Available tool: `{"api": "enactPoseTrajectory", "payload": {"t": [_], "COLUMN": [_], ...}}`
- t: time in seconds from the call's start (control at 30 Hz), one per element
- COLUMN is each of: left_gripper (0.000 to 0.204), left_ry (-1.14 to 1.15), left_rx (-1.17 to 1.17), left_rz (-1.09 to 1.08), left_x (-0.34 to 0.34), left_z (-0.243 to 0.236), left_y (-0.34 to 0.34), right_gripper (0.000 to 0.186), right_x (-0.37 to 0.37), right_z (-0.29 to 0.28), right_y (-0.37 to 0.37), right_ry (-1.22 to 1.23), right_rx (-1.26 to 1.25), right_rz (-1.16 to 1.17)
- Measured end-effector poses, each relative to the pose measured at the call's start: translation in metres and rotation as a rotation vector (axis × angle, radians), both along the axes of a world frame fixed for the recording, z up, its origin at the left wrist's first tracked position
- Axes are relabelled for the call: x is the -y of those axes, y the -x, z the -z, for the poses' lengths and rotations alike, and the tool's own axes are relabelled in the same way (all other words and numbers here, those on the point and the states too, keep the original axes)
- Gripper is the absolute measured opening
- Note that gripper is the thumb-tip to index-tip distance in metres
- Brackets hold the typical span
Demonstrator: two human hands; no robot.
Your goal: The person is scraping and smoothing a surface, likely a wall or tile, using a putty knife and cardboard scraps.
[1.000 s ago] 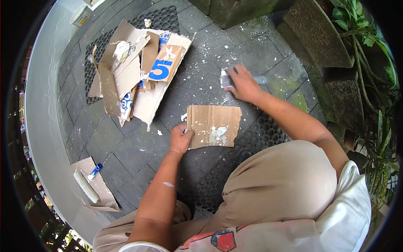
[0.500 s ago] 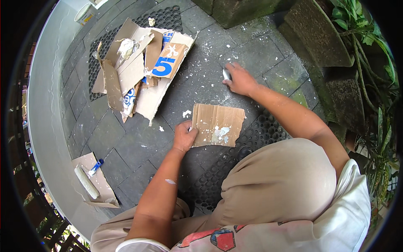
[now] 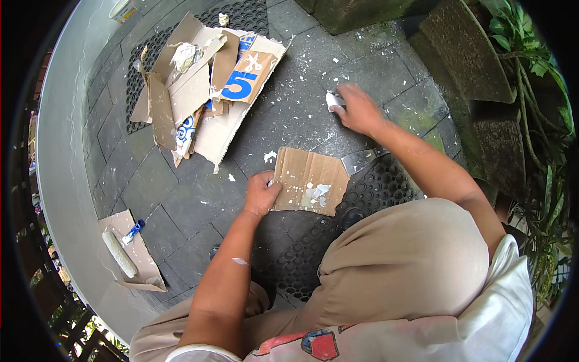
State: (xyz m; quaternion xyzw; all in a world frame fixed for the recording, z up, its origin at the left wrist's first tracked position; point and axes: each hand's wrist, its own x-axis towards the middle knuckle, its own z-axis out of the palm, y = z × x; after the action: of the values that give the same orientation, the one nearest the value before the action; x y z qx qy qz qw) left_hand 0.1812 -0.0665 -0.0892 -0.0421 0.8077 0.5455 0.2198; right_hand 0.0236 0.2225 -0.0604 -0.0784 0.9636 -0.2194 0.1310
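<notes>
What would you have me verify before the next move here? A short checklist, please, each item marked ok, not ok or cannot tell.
1. Left hand on the cardboard piece: ok, curled at its left edge.
2. Right hand holding something: ok, a whitish piece at the fingers; its exact kind is unclear.
3. Scraper blade clear of the cardboard piece: not ok, it meets the right edge.
4. Scraper handle free or held: cannot tell, the right forearm hides it.
5. Paving free of debris: not ok, white flakes are scattered.
6. Roller sleeve away from both hands: ok, far left on another cardboard sheet.
</notes>
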Motion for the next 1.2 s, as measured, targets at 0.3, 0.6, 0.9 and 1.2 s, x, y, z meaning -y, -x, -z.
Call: {"api": "enactPoseTrajectory", "payload": {"t": [0.3, 0.6, 0.9, 1.2], "left_gripper": [0.023, 0.024, 0.024, 0.017], "left_ry": [0.018, -0.02, -0.09, -0.111], "left_rx": [0.064, 0.185, 0.226, 0.238], "left_rz": [-0.022, -0.096, -0.084, 0.032], "left_x": [0.0, 0.006, 0.011, 0.004], "left_z": [-0.001, 0.025, 0.028, 0.01], "left_y": [0.005, -0.001, 0.012, 0.062], "right_gripper": [0.049, 0.045, 0.042, 0.031], "right_x": [0.005, 0.09, 0.095, -0.145], "right_z": [0.012, -0.11, -0.099, -0.035], "right_y": [0.026, 0.043, 0.072, -0.087], "right_ry": [0.058, 0.39, 0.304, -0.206], "right_rx": [0.073, 0.089, -0.267, 0.348], "right_rz": [-0.086, -0.281, -0.244, -0.288]}}
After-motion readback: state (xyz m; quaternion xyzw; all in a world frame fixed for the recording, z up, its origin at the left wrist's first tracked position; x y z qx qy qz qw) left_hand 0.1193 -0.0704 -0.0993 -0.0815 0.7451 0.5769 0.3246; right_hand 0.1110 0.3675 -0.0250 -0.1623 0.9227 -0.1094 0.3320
